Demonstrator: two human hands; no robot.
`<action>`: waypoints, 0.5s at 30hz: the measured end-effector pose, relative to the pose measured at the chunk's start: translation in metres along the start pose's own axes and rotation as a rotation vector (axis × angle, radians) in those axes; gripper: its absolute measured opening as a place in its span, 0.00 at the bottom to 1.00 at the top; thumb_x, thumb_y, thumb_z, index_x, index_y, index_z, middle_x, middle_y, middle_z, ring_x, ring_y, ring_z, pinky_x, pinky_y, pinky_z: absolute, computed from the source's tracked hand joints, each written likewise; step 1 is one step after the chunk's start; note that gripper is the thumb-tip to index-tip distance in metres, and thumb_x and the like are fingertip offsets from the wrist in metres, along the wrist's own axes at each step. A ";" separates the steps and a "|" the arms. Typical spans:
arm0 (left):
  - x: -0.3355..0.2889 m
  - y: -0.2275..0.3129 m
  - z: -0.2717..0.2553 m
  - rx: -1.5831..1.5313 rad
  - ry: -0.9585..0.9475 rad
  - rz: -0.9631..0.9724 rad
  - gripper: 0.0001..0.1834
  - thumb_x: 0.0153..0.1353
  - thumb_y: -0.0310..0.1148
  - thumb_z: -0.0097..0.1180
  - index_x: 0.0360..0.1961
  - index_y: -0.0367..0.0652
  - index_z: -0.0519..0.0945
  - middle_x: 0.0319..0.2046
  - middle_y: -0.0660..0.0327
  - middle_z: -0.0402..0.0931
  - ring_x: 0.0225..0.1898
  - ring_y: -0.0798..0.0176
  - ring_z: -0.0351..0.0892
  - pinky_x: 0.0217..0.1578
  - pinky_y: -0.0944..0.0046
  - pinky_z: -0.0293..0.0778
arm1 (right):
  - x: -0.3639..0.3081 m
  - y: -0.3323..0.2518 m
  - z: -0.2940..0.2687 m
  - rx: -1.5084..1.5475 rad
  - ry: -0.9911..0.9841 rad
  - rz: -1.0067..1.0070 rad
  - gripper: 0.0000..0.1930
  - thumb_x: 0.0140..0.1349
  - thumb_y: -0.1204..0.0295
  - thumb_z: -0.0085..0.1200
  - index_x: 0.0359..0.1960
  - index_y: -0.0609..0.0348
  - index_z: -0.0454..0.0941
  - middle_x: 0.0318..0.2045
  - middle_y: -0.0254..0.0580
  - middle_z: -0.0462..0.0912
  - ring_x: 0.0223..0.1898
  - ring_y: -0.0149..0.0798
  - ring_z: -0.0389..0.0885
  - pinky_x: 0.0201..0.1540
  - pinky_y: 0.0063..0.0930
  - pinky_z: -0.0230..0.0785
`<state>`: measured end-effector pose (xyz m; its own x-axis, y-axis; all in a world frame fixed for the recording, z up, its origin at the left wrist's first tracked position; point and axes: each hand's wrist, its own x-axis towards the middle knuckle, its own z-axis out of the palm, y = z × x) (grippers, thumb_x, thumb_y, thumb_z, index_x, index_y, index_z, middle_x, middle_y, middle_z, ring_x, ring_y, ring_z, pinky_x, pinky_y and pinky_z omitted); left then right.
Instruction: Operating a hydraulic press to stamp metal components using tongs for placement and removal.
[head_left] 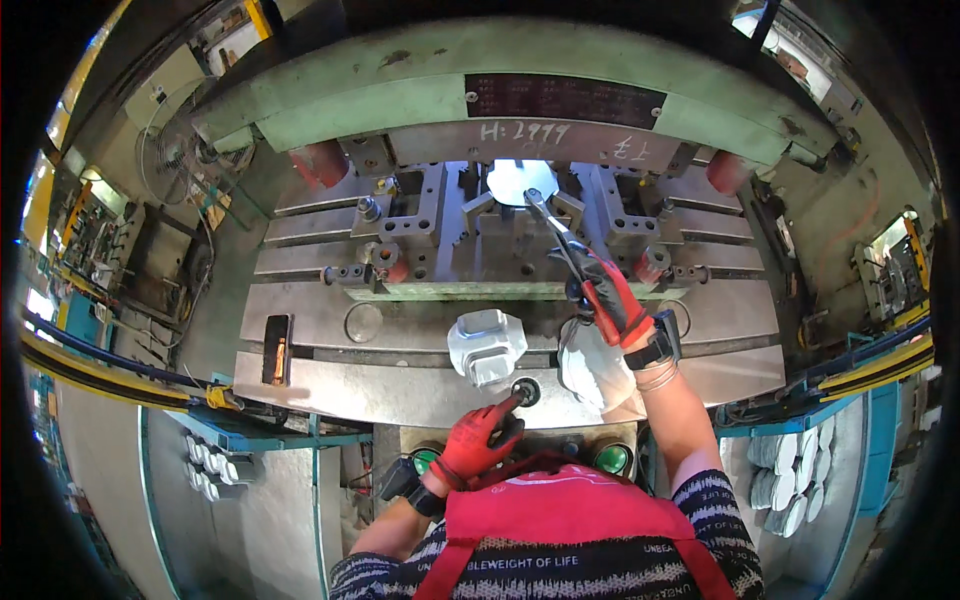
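My right hand (603, 290), in a red and black glove, is closed round a long metal pliers-like tool (556, 226) with red handles. The far tip of that tool meets a flat, shiny metal blank (522, 182) over the press die (520, 240). My left hand (478, 437), in a red glove, is low at the bed's front edge. Its fingers are mostly curled, with the fingertips at a round black piece (525, 391). Between the hands stands a formed, stepped metal part (486, 347). Below my right hand lie flat, pale metal blanks (593, 364).
The green press ram (400, 95) spans the space above the die. A phone (277, 349) lies on the bed's left side. Stacked metal parts sit in a left bin (285, 500) and a right bin (845, 460). Two green buttons (612, 459) are at the front.
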<state>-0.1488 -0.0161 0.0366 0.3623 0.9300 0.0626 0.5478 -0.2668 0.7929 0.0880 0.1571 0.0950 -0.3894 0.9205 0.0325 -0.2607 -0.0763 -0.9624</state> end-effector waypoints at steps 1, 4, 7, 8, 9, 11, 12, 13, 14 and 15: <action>0.000 0.001 0.000 -0.002 0.003 0.000 0.30 0.53 0.37 0.59 0.58 0.50 0.67 0.41 0.51 0.76 0.42 0.49 0.76 0.42 0.56 0.72 | 0.001 -0.004 -0.003 0.004 0.000 0.044 0.21 0.62 0.61 0.48 0.56 0.53 0.68 0.24 0.25 0.67 0.20 0.19 0.61 0.20 0.14 0.51; 0.003 0.001 0.002 0.008 0.013 0.052 0.31 0.52 0.37 0.59 0.59 0.50 0.66 0.40 0.52 0.76 0.42 0.48 0.76 0.42 0.55 0.71 | 0.001 -0.007 -0.002 0.083 0.051 0.132 0.17 0.63 0.58 0.46 0.48 0.53 0.71 0.21 0.26 0.67 0.17 0.20 0.61 0.17 0.15 0.50; 0.004 0.001 0.001 0.011 0.048 0.097 0.29 0.53 0.37 0.58 0.57 0.47 0.68 0.36 0.54 0.76 0.37 0.52 0.75 0.38 0.56 0.70 | -0.007 -0.011 0.002 0.047 0.032 0.113 0.13 0.63 0.57 0.46 0.40 0.52 0.71 0.18 0.27 0.66 0.15 0.21 0.60 0.15 0.16 0.50; 0.003 0.003 -0.002 0.023 0.062 0.097 0.29 0.52 0.37 0.58 0.57 0.47 0.68 0.36 0.54 0.76 0.37 0.52 0.75 0.39 0.56 0.70 | -0.015 -0.012 0.006 0.094 0.111 0.163 0.13 0.64 0.57 0.45 0.37 0.53 0.70 0.17 0.28 0.65 0.14 0.22 0.60 0.14 0.16 0.51; 0.001 0.003 -0.005 0.034 0.078 0.095 0.29 0.52 0.36 0.58 0.57 0.47 0.68 0.35 0.54 0.76 0.36 0.51 0.75 0.39 0.56 0.70 | -0.024 -0.009 0.011 0.141 0.188 0.215 0.12 0.64 0.58 0.44 0.35 0.53 0.69 0.16 0.28 0.65 0.12 0.22 0.59 0.13 0.17 0.51; -0.006 0.000 -0.011 0.046 0.131 0.080 0.29 0.52 0.34 0.58 0.57 0.46 0.68 0.38 0.54 0.76 0.38 0.51 0.75 0.41 0.57 0.70 | -0.063 0.006 -0.003 0.112 0.206 0.189 0.14 0.64 0.58 0.44 0.45 0.52 0.70 0.15 0.27 0.65 0.13 0.22 0.59 0.14 0.17 0.52; -0.013 -0.003 -0.014 0.058 0.181 0.057 0.29 0.51 0.31 0.58 0.57 0.45 0.68 0.41 0.54 0.76 0.40 0.52 0.76 0.44 0.58 0.71 | -0.083 0.014 -0.006 0.087 0.222 0.169 0.20 0.65 0.59 0.44 0.55 0.52 0.70 0.15 0.26 0.65 0.13 0.21 0.60 0.14 0.17 0.54; -0.025 -0.008 -0.017 0.066 0.192 0.040 0.29 0.51 0.31 0.58 0.57 0.45 0.68 0.41 0.54 0.76 0.40 0.52 0.76 0.44 0.58 0.71 | -0.099 0.013 0.007 0.062 0.287 0.175 0.21 0.65 0.59 0.44 0.57 0.52 0.69 0.14 0.26 0.64 0.13 0.21 0.60 0.14 0.17 0.54; -0.036 -0.014 -0.019 -0.066 0.350 -0.021 0.27 0.53 0.27 0.56 0.56 0.42 0.68 0.43 0.54 0.76 0.43 0.56 0.76 0.46 0.60 0.70 | -0.119 0.004 0.021 0.030 0.362 0.178 0.22 0.65 0.59 0.44 0.58 0.52 0.68 0.14 0.26 0.64 0.13 0.21 0.60 0.13 0.17 0.54; -0.042 -0.019 -0.020 -0.206 0.499 -0.069 0.25 0.54 0.22 0.53 0.56 0.39 0.69 0.46 0.55 0.76 0.45 0.59 0.77 0.49 0.61 0.69 | -0.141 0.000 0.028 -0.019 0.460 0.148 0.22 0.65 0.59 0.45 0.59 0.52 0.67 0.14 0.26 0.64 0.14 0.21 0.60 0.13 0.17 0.54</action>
<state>-0.1893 -0.0450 0.0315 -0.0988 0.9641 0.2464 0.3807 -0.1922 0.9045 0.1180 0.0161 0.0976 0.0109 0.9746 -0.2238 -0.2143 -0.2164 -0.9525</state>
